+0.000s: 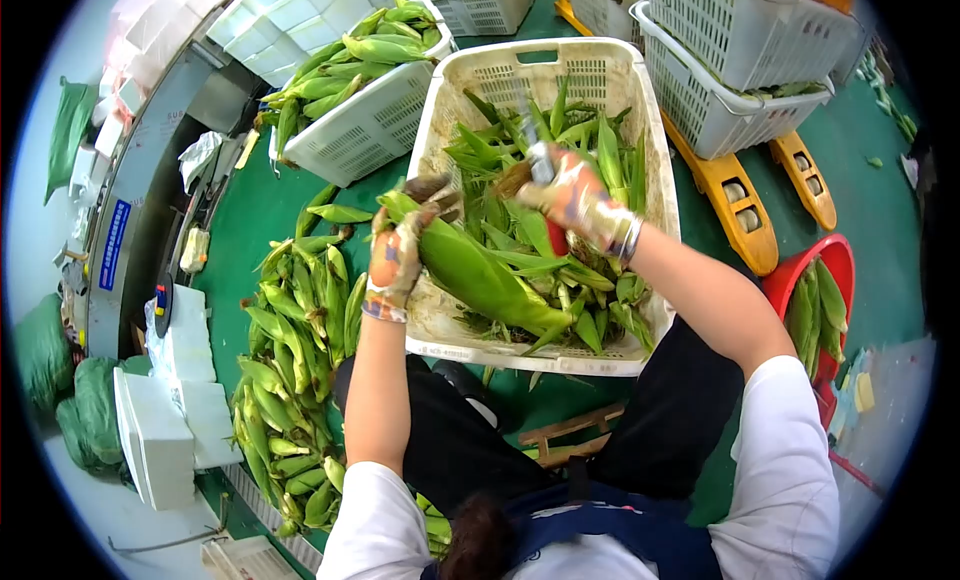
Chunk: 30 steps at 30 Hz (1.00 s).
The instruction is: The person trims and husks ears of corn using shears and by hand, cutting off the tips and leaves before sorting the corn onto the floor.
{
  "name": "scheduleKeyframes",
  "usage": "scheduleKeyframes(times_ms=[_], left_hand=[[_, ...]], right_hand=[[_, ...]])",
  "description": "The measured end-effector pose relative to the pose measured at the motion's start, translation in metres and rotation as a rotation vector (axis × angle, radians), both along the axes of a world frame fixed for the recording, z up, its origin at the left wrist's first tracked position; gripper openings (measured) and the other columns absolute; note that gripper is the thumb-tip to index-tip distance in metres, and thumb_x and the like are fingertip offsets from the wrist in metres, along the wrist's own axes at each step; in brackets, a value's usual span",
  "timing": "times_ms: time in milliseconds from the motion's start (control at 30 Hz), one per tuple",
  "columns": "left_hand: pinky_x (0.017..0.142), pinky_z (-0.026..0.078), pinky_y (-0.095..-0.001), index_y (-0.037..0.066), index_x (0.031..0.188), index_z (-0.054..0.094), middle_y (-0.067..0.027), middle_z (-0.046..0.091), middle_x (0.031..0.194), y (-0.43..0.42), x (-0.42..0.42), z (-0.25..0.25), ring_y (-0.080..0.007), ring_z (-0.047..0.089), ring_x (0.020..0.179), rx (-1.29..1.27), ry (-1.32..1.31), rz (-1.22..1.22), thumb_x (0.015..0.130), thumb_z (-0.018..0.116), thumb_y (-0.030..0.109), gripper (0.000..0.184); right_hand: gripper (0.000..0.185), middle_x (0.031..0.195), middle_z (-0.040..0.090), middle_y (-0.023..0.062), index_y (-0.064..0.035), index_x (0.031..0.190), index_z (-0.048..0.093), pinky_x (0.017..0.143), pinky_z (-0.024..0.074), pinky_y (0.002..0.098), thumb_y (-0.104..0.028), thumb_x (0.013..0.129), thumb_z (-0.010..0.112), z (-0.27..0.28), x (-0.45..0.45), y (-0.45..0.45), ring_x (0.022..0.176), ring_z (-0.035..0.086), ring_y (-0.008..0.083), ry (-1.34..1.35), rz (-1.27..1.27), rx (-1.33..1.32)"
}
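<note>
My left hand (397, 252), in a patterned glove, grips a green corn ear (480, 275) near its upper end, above the near left part of a white crate (425, 160). The ear slants down to the right. My right hand (575, 202), gloved as well, is closed around a tool with a shiny metal part (541, 162) and a red part (556, 238); motion blurs it. Brown silk (512, 180) shows beside that hand. Loose green husks and leaves (610, 165) lie in the crate below both hands.
Corn ears (290, 350) are heaped on the green floor at left. A tilted white crate (345, 130) of corn stands behind them. At right are stacked crates (720, 105), a yellow pallet jack (735, 205) and a red basket (840, 265) with corn. White foam boxes (155, 440) stand at far left.
</note>
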<state>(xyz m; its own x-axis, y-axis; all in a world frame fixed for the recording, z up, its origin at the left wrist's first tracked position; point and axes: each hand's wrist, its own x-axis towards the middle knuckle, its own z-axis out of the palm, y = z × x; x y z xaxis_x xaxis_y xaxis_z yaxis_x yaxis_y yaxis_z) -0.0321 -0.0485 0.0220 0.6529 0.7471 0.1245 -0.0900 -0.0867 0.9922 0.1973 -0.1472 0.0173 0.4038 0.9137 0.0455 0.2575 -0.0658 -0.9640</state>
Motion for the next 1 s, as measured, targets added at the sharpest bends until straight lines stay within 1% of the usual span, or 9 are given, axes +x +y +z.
scheduleKeyframes(times_ms=[133, 167, 233, 433, 600, 667, 733, 833, 1000], left_hand=[[0.09, 0.044, -0.0445, -0.002, 0.123, 0.04, -0.0203, 0.048, 0.123, 0.014, -0.016, 0.016, -0.0332, 0.05, 0.109, -0.23, -0.161, 0.27, 0.085, 0.047, 0.016, 0.042], [0.073, 0.052, -0.0382, -0.005, 0.107, 0.051, -0.0206, 0.06, 0.103, 0.014, -0.016, 0.024, -0.031, 0.06, 0.091, -0.285, -0.284, 0.415, 0.083, 0.05, 0.009, 0.028], [0.071, 0.052, -0.0374, -0.004, 0.098, 0.051, -0.0204, 0.063, 0.093, 0.03, -0.036, 0.022, -0.0285, 0.062, 0.081, -0.208, -0.27, 0.555, 0.082, 0.051, 0.01, 0.022], [0.07, 0.048, -0.0377, 0.001, 0.078, 0.051, -0.0113, 0.058, 0.075, 0.042, -0.046, 0.018, -0.0271, 0.056, 0.069, -0.12, -0.579, 0.758, 0.082, 0.051, 0.019, 0.018], [0.079, 0.045, -0.045, 0.006, 0.078, 0.049, -0.0102, 0.052, 0.07, 0.017, -0.026, 0.033, -0.0272, 0.053, 0.07, -0.117, -0.773, 0.552, 0.081, 0.054, 0.02, 0.015], [0.082, 0.043, -0.0465, 0.005, 0.078, 0.047, -0.0095, 0.049, 0.069, 0.009, -0.021, 0.035, -0.029, 0.052, 0.07, 0.062, -0.745, 0.365, 0.081, 0.053, 0.02, 0.016], [0.082, 0.042, -0.0472, 0.005, 0.077, 0.046, -0.0095, 0.047, 0.069, -0.004, -0.011, 0.04, -0.0292, 0.052, 0.07, 0.099, -0.706, 0.359, 0.082, 0.052, 0.02, 0.017], [0.079, 0.044, -0.0474, 0.002, 0.084, 0.047, -0.0109, 0.047, 0.065, -0.011, -0.012, 0.029, -0.0295, 0.051, 0.066, 0.211, -0.614, 0.381, 0.079, 0.054, 0.014, 0.015], [0.075, 0.047, -0.0448, 0.003, 0.093, 0.049, -0.014, 0.054, 0.067, -0.06, 0.001, 0.064, -0.0286, 0.056, 0.066, 0.638, -0.518, 0.125, 0.07, 0.058, -0.001, 0.025]], right_hand=[[0.032, 0.067, 0.057, 0.0181, 0.0008, 0.084, 0.058, 0.058, 0.0452, 0.0373, -0.029, 0.072, 0.056, -0.025, 0.049, 0.001, 0.062, 0.056, 0.0308, -0.942, -0.15, -0.151], [0.031, 0.067, 0.057, 0.0186, 0.0013, 0.085, 0.058, 0.057, 0.0449, 0.0374, -0.028, 0.073, 0.056, -0.046, 0.051, -0.001, 0.062, 0.056, 0.0308, -1.175, -0.254, -0.046], [0.037, 0.079, 0.058, 0.0201, 0.003, 0.092, 0.056, 0.057, 0.0447, 0.0369, -0.029, 0.073, 0.058, 0.004, 0.03, -0.028, 0.07, 0.057, 0.0294, -0.72, 0.223, -0.304], [0.055, 0.088, 0.059, 0.0181, 0.0038, 0.101, 0.049, 0.058, 0.0452, 0.0342, -0.043, 0.073, 0.062, -0.005, -0.032, -0.066, 0.073, 0.057, 0.023, -0.062, 0.583, -0.623], [0.042, 0.076, 0.052, 0.0094, -0.0036, 0.095, 0.053, 0.056, 0.0438, 0.0289, -0.042, 0.08, 0.057, -0.075, -0.033, -0.035, 0.068, 0.054, 0.018, -0.03, 0.831, 0.006], [0.035, 0.08, 0.053, 0.0094, -0.0045, 0.099, 0.054, 0.058, 0.0452, 0.0285, -0.036, 0.082, 0.055, -0.073, -0.03, -0.03, 0.071, 0.055, 0.0189, 0.016, 0.828, 0.182], [0.025, 0.079, 0.055, 0.0096, -0.0123, 0.1, 0.056, 0.062, 0.0477, 0.0278, -0.03, 0.081, 0.057, -0.013, -0.037, -0.038, 0.071, 0.057, 0.0225, 0.855, 0.552, -0.391], [0.029, 0.076, 0.056, 0.009, -0.0114, 0.093, 0.056, 0.066, 0.0482, 0.0356, -0.035, 0.077, 0.062, -0.01, -0.028, -0.025, 0.071, 0.058, 0.0235, 1.32, 0.478, -0.449], [0.015, 0.074, 0.057, 0.0088, -0.0043, 0.081, 0.054, 0.065, 0.0494, 0.0377, -0.017, 0.078, 0.061, -0.006, -0.03, -0.02, 0.066, 0.057, 0.0226, 1.283, 0.635, -0.34]])
